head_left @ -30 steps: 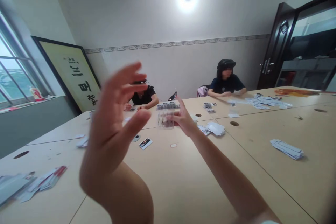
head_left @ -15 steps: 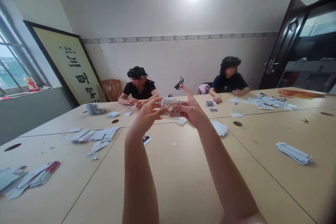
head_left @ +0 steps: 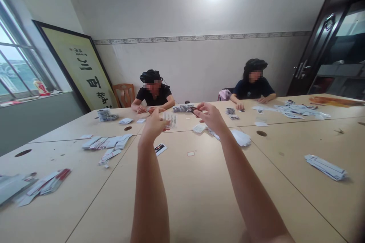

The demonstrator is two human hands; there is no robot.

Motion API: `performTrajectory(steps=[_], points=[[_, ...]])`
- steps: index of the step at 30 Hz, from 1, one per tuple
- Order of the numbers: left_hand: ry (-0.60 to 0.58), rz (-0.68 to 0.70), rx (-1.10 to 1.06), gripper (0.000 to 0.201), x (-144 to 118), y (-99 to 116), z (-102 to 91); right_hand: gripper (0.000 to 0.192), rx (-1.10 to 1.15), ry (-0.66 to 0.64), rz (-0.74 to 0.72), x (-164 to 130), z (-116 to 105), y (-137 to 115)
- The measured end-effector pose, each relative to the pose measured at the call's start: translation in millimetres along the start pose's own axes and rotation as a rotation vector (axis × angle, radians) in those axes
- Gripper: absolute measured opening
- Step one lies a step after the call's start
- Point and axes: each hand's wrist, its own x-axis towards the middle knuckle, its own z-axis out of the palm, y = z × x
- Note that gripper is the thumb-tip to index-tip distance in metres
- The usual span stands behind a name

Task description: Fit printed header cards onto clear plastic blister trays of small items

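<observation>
My left hand is closed on a clear plastic case with rows of small items showing through it. To its right, my right hand pinches a dark printed card, apart from the case. Behind the hands a row of small stacked packs sits on the table, partly behind the card. A black-and-white card lies by my left forearm, which covers part of it. Further right, crumpled white paper rests under my right wrist.
Folded white papers and packets lie to the left, a bundle of strips to the right. Two people with head gear sit across the table. Round stacks stand far left; a paper pile lies far right.
Both hands held the clear case before. My right hand has let go of it and now grips the dark card, which stuck up from its finger; my left hand keeps the case, turned.
</observation>
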Motion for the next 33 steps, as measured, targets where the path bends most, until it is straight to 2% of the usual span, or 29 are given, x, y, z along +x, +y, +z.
performTrajectory(steps=[5, 9, 13, 19, 25, 29, 33], points=[[-0.131, 0.143, -0.131, 0.045, -27.8, 33.3, -6.1, 0.029, 0.472, 0.001, -0.204, -18.2, -15.2, -29.2], [-0.165, 0.277, -0.288, 0.047, -48.5, 56.7, 1.5, 0.021, 0.585, 0.008, -0.290, -39.0, -32.3, -48.3], [-0.184, 0.325, -0.305, 0.046, -62.8, 68.2, 11.3, 0.017, 0.505, 0.002, -0.366, -58.5, -41.4, -61.6], [-0.282, 0.356, -0.273, 0.039, -77.5, 77.0, 13.9, 0.022, 0.304, 0.063, -0.383, -79.3, -35.4, -79.3], [-0.423, 0.345, -0.272, 0.059, -82.8, 80.0, 10.9, 0.024, 0.119, 0.193, -0.348, -86.5, -26.8, -85.8], [-0.504, 0.362, -0.355, 0.044, -87.2, 82.1, 11.4, 0.022, 0.086, 0.218, -0.332, -89.5, -25.9, -86.6], [-0.491, 0.430, -0.355, 0.035, -93.0, 85.8, 12.0, 0.020, 0.107, 0.215, -0.372, -93.5, -25.8, -87.6]])
